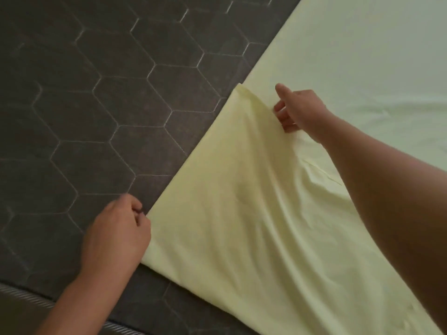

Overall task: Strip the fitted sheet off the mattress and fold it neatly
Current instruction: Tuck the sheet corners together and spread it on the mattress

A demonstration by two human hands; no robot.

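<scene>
A pale yellow fitted sheet [242, 201] lies spread over the right half of a dark grey mattress [108, 93] quilted in a hexagon pattern. My left hand [118, 233] is closed on the sheet's near left corner at the edge of the fabric. My right hand [297, 112] reaches further in and pinches a raised fold of the sheet, index finger pointing away. The cloth between both hands is lifted and creased. A folded-over flap ends in a corner just left of my right hand.
The mattress's piped front edge [29, 301] runs along the bottom left. The bare quilted top fills the left and upper left. The sheet continues smooth toward the upper right [375, 56].
</scene>
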